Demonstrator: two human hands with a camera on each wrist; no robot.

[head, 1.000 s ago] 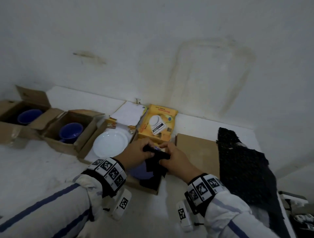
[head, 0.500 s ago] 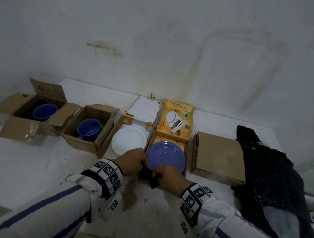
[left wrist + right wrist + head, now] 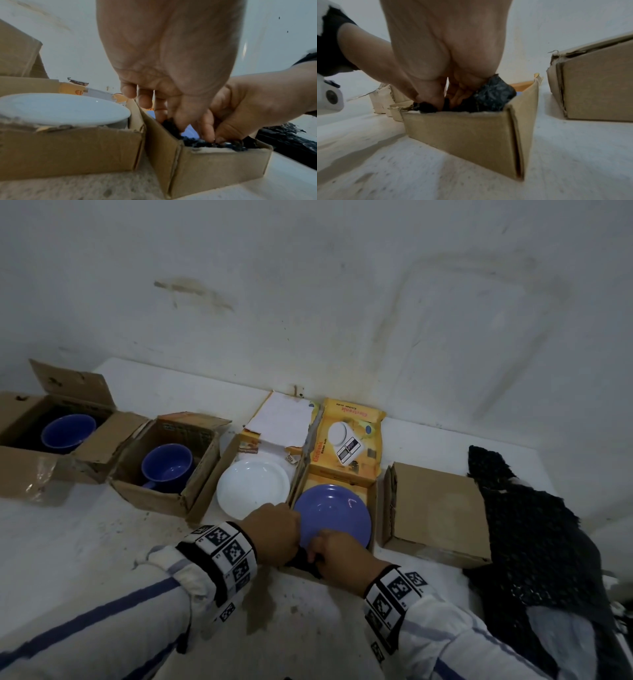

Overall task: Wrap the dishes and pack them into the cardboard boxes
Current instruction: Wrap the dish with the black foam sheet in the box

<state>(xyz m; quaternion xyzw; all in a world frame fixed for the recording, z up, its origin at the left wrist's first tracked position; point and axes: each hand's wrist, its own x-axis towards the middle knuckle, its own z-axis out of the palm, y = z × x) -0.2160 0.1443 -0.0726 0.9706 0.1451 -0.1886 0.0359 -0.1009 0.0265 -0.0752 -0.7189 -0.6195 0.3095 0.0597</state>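
Observation:
A blue plate [image 3: 334,513] lies in an open yellow-lidded cardboard box [image 3: 371,501]. My left hand [image 3: 284,539] and right hand [image 3: 325,553] meet at the box's near wall. Both pinch a bunched black cloth [image 3: 306,560] there. In the left wrist view my left hand [image 3: 185,121] has its fingers curled down into the black cloth [image 3: 173,128] inside the box [image 3: 214,169], with a sliver of blue plate [image 3: 190,133] showing. The right wrist view has my right hand [image 3: 443,100] gripping the black cloth [image 3: 493,97] just above the box wall [image 3: 462,132].
A white plate [image 3: 253,486] sits in the neighbouring box to the left. Further left, two open boxes each hold a blue cup [image 3: 168,467] [image 3: 68,428]. A closed cardboard box [image 3: 435,508] stands to the right, then a pile of black cloth [image 3: 534,535]. The wall is close behind.
Both hands drew the black cloth from over the middle of the box back to its near edge, which uncovered the blue plate. The head view also shifted.

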